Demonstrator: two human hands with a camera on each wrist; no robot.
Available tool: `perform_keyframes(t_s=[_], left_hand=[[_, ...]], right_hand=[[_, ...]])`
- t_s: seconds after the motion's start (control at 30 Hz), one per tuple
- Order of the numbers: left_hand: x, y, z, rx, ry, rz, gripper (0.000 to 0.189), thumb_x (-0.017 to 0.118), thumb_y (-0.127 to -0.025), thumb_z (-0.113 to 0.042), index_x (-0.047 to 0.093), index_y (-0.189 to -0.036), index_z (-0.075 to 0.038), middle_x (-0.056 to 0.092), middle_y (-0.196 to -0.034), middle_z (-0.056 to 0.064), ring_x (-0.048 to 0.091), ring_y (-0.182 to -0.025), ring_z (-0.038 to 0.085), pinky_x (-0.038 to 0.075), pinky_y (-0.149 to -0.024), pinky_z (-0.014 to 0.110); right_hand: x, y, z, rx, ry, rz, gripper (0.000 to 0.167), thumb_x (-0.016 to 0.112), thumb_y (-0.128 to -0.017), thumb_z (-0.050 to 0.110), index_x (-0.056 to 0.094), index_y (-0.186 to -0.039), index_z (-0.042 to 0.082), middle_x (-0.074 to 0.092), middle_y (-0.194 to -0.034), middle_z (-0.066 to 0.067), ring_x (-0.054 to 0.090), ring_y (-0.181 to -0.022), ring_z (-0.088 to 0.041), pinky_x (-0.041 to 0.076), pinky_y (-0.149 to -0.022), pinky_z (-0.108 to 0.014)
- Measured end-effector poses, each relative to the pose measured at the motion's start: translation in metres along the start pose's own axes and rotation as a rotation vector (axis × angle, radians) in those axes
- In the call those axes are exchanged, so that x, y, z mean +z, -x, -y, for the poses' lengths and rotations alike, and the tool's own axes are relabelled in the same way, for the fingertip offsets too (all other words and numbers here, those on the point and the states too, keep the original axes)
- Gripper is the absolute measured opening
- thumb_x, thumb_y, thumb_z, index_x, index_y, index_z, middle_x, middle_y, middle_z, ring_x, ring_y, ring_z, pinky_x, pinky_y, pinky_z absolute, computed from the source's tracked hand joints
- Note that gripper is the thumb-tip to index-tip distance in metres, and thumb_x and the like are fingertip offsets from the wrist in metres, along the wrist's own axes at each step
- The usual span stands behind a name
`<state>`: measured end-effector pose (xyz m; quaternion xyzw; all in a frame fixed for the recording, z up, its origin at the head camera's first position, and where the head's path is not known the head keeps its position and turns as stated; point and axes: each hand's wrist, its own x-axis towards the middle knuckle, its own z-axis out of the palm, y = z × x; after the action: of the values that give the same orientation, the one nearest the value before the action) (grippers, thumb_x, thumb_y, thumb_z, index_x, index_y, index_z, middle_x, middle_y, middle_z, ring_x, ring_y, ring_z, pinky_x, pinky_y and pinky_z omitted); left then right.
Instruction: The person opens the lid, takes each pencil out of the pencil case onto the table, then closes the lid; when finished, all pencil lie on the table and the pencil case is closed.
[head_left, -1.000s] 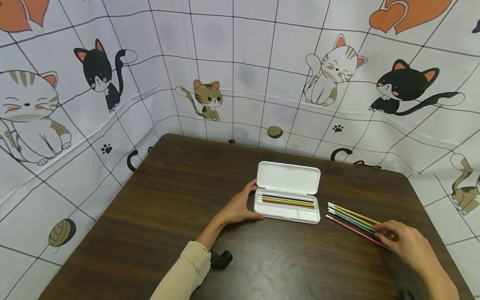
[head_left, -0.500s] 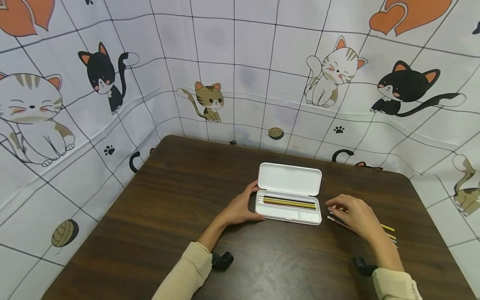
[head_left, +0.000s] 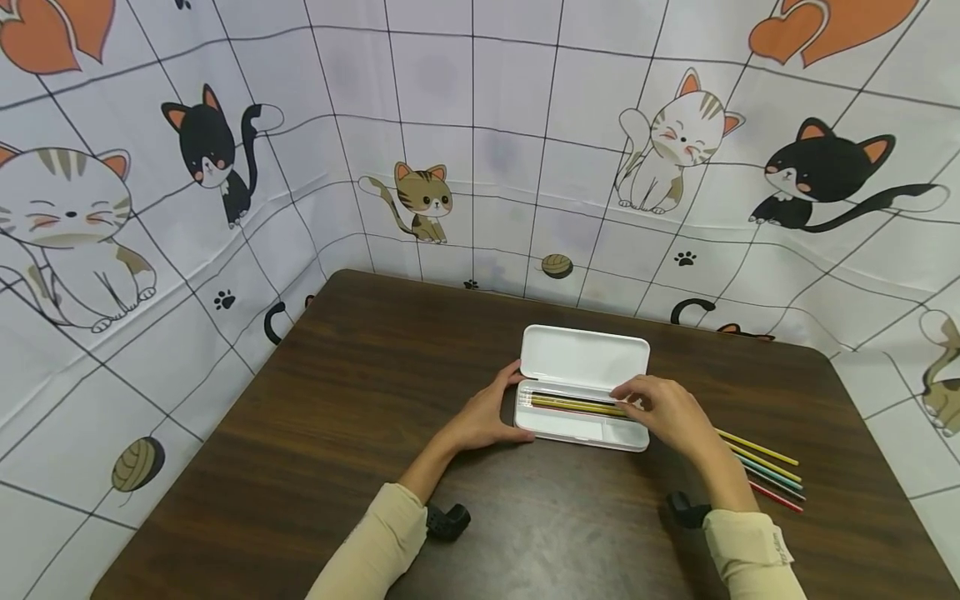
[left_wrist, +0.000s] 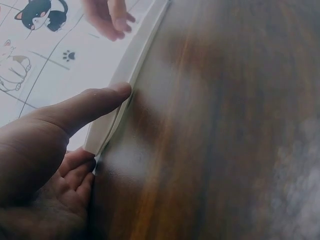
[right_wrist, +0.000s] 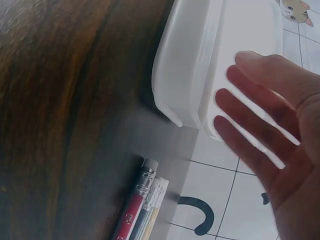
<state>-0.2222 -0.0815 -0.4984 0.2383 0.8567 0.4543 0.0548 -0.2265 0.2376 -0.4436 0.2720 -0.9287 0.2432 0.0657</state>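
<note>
A white pencil case (head_left: 562, 426) lies with its lid (head_left: 585, 354) folded back. Several pencils (head_left: 570, 404), yellow and dark, lie in its long rear compartment. My left hand (head_left: 478, 418) grips the case's left end, thumb at the front edge and fingers behind. Over the right end is my right hand (head_left: 667, 414), fingertips at the pencil ends; whether they touch is hard to tell. In the right wrist view its fingers (right_wrist: 240, 105) are extended, with no pencil visible between them. Several loose pencils (head_left: 772, 477), yellow, teal, dark and red, lie right of the case, partly hidden by the right forearm.
The brown wooden table (head_left: 360, 358) extends around the case. Behind it hangs a white cloth (head_left: 510, 92) with a grid and cartoon cats. A black strap device (head_left: 447, 522) is on the left wrist, another (head_left: 686, 510) on the right.
My right hand has moved left from the loose pencils, past their eraser ends, to the case's right end. The loose pencils remain on the table. My left hand still grips the case.
</note>
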Motion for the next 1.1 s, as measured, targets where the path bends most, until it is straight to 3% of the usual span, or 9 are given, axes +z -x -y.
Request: perform_keyframes(t_s=[0.13,0.27,0.6,0.87,1.1], left_hand=[[0.000,0.000,-0.001,0.004,0.008,-0.001,0.118,0.089,-0.072,-0.029,0.009,-0.157,-0.015,0.043,-0.148,0.002,0.036,-0.137,0.020,0.029,-0.108,0.047],[0.000,0.000,-0.001,0.007,0.009,0.002,0.118,0.089,-0.072,-0.029,0.009,-0.157,-0.015,0.043,-0.148,0.003,0.036,-0.137,0.021,0.029,-0.108,0.047],[0.000,-0.001,0.000,-0.004,0.000,0.004,0.118,0.089,-0.072,-0.029,0.009,-0.158,-0.016,0.043,-0.149,0.003,0.035,-0.137,0.019,0.029,-0.109,0.045],[-0.001,0.000,-0.001,0.001,0.005,0.004,0.117,0.089,-0.072,-0.028,0.010,-0.157,-0.016,0.043,-0.148,0.004,0.036,-0.137,0.021,0.029,-0.108,0.047],[-0.001,0.000,-0.001,-0.001,-0.005,0.003,0.119,0.089,-0.071,-0.032,0.010,-0.158,-0.017,0.044,-0.148,0.001,0.036,-0.137,0.020,0.030,-0.108,0.046]], right_hand=[[0.003,0.000,-0.001,0.029,-0.015,0.090,0.018,0.076,-0.086,0.008,0.076,-0.103,0.013,0.071,-0.100,0.000,0.066,-0.090,-0.022,0.050,-0.075,-0.043],[0.007,-0.001,-0.002,0.015,0.000,0.119,0.019,0.075,-0.085,0.004,0.076,-0.104,0.010,0.072,-0.101,-0.003,0.066,-0.095,-0.024,0.050,-0.081,-0.046],[0.014,-0.005,-0.003,-0.043,0.023,0.067,0.022,0.078,-0.082,0.003,0.076,-0.102,0.010,0.069,-0.097,-0.001,0.063,-0.091,-0.022,0.049,-0.079,-0.045],[0.016,-0.002,-0.003,-0.038,0.051,0.039,0.020,0.079,-0.081,0.004,0.076,-0.100,0.010,0.067,-0.094,0.000,0.060,-0.086,-0.020,0.048,-0.075,-0.041],[0.016,-0.001,-0.003,-0.070,0.006,0.003,0.019,0.078,-0.082,0.003,0.077,-0.098,0.012,0.065,-0.087,0.005,0.060,-0.079,-0.015,0.047,-0.068,-0.035]])
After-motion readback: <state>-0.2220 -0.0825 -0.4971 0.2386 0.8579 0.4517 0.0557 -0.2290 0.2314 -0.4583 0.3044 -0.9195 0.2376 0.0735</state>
